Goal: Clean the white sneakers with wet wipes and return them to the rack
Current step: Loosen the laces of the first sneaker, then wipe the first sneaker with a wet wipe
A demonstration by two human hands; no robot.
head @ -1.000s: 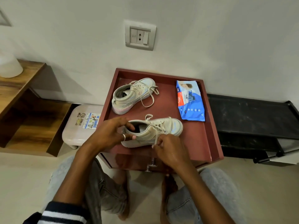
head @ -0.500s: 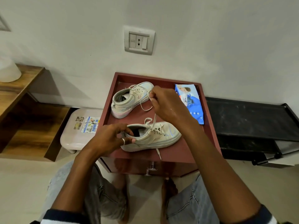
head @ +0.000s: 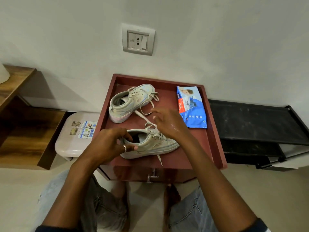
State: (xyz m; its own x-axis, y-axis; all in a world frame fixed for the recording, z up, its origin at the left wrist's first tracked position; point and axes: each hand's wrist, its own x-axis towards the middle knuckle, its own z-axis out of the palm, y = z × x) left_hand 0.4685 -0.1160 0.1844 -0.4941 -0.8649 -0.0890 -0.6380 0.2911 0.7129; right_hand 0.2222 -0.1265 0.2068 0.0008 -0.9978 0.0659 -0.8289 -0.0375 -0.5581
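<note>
Two white sneakers lie on a dark red cabinet top (head: 194,148). My left hand (head: 110,144) grips the heel collar of the near sneaker (head: 158,146), thumb on its side and fingers inside the opening. Over that shoe's laces hovers my right hand (head: 168,124), fingers spread and loose, holding nothing. One loosened lace runs out toward the far sneaker (head: 130,101), another hangs over the cabinet's front edge. The far sneaker rests on its side with untied laces. A blue pack of wet wipes (head: 192,108) lies at the back right.
A low black shoe rack (head: 250,121) stands to the right of the cabinet. On the left sit a pale plastic stool (head: 70,141) and wooden shelving (head: 21,124). A wall socket (head: 138,40) is above. My knees are below the cabinet front.
My right hand pulled a lace from the near sneaker's front edge up toward the far sneaker, then dropped back and let it go. My left hand stayed on the heel.
</note>
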